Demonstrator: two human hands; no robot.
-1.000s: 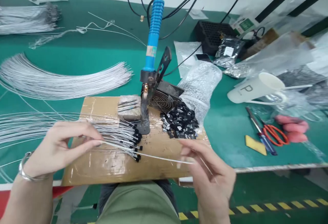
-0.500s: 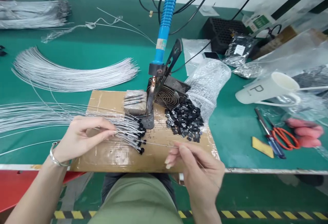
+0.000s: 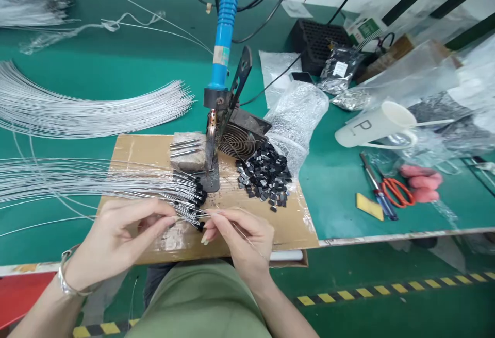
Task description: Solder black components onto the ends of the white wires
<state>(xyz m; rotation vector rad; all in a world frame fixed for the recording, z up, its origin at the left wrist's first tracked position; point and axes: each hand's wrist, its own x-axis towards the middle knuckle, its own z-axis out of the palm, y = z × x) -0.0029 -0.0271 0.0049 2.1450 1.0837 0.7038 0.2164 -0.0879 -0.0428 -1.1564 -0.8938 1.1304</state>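
Observation:
My left hand point(image 3: 127, 230) pinches a thin white wire between thumb and fingertips, near the front of the cardboard sheet point(image 3: 127, 147). My right hand point(image 3: 242, 237) is closed on a thin wire as well, just right of the black-tipped ends of a wire bundle point(image 3: 147, 183). A loose strand trails across the right palm. Behind the hands stands a blue-handled soldering iron point(image 3: 222, 65) in a holder, tip down. Beside it are a grey block with metal rods point(image 3: 188, 155) and a pile of small black connectors point(image 3: 265, 178).
A curved white wire bundle point(image 3: 96, 114) lies at the left. Bubble wrap point(image 3: 299, 116) is behind the connectors. Rightward are a white cup point(image 3: 377, 124), a screwdriver point(image 3: 377, 186), orange-handled scissors point(image 3: 398, 192), a yellow sponge point(image 3: 369, 206) and pink lumps point(image 3: 421, 181).
My right hand has moved left, close to my left hand and the black wire ends. The whole view has shifted, so the table items appear further left.

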